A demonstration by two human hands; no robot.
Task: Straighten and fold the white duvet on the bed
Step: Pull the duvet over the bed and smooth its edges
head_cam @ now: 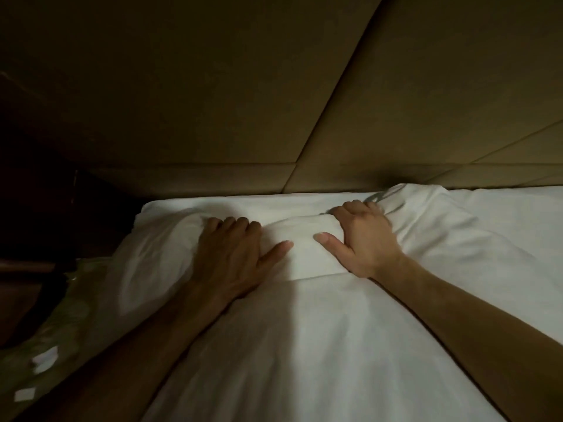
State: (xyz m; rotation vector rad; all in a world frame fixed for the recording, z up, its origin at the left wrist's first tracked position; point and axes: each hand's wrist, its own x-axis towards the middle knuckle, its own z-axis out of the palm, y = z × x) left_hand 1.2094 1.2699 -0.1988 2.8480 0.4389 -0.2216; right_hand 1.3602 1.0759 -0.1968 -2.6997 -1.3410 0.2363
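Both hands are planted on a white duvet point(304, 345) at the head of a bed, just in front of a padded headboard point(213, 102). The duvet covers the bed, with a folded band bunched between the hands. The right hand point(361, 239) has its fingers curled into a raised ridge of cloth, thumb stretched flat; the left hand point(234, 254), in shadow, presses down with fingers bent over the bulge, thumb out. The risk, as I judge it: pulling unevenly could skew the fold, and the soft filling may bunch. At the left edge, a patterned surface point(45, 345) is too dim to identify
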